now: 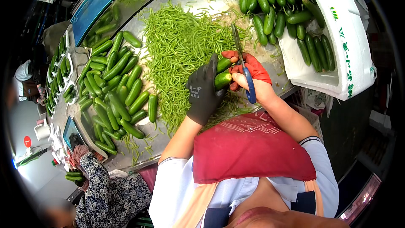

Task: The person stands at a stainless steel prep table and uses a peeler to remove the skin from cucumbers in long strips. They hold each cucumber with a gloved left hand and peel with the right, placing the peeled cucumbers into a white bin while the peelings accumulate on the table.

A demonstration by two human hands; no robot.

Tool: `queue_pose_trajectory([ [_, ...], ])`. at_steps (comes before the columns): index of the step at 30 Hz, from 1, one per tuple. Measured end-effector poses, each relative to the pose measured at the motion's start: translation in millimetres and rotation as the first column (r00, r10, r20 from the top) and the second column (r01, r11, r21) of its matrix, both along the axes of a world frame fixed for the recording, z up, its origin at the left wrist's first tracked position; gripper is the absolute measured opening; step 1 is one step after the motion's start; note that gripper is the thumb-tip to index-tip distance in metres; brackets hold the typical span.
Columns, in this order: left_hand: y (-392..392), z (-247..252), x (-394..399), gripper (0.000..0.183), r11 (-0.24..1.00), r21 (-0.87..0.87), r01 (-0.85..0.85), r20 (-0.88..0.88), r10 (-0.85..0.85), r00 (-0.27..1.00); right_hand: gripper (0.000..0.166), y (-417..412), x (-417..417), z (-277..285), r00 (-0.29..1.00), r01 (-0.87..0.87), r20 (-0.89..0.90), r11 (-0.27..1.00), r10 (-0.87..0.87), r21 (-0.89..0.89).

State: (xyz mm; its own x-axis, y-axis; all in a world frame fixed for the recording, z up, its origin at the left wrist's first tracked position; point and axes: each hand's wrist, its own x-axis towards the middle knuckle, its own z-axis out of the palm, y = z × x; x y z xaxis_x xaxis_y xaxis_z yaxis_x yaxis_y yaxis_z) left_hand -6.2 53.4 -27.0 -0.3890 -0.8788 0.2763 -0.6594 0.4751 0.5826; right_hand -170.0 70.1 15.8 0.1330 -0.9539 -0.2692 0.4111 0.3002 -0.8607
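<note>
My left hand (205, 90), in a black work glove, holds two small green cucumbers side by side. The upper cucumber (224, 65) and the lower cucumber (222, 80) both point their ends at my other hand. My right hand (251, 74) wears a red glove with bare fingertips showing. In it is a pair of scissors with blue handles (250, 88); the metal blades (236, 39) point away from me. The fingertips of this hand touch the cucumbers' ends. Beneath and beyond both hands spreads a broad heap of thin green stem-like pieces (177, 38).
Many loose cucumbers (117, 91) lie piled on the metal table (148, 153) at left. A white foam box (348, 50), tipped on its side, spills cucumbers (280, 22) at right. A person in a patterned sleeve (98, 177) holds cucumbers at lower left. A blue-edged metal wall (95, 9) bounds the far left.
</note>
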Motion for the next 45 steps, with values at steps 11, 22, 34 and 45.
queue_pose_trajectory([
  [11, 3, 2, -1, 0.081, 0.996, -0.083, -0.031, 0.086, 0.038, 0.996, 0.041, 5, 3, -5, 0.996, 0.070, 0.054, 0.996, -0.067, -0.046],
  [22, 5, -3, 0, 0.085, 0.999, -0.014, -0.030, 0.108, 0.031, 0.994, 0.044, 4, 0, -16, 0.994, 0.046, 0.097, 0.999, -0.046, 0.004],
  [34, 2, -11, -1, 0.083, 1.000, 0.020, -0.005, 0.047, 0.004, 0.999, 0.046, 3, 3, -12, 0.997, 0.061, 0.046, 0.998, -0.060, -0.016],
  [45, -1, -2, -2, 0.069, 0.997, -0.042, -0.057, 0.096, 0.061, 0.993, 0.041, 3, 4, -12, 0.893, -0.016, -0.418, 0.917, -0.166, -0.399],
])
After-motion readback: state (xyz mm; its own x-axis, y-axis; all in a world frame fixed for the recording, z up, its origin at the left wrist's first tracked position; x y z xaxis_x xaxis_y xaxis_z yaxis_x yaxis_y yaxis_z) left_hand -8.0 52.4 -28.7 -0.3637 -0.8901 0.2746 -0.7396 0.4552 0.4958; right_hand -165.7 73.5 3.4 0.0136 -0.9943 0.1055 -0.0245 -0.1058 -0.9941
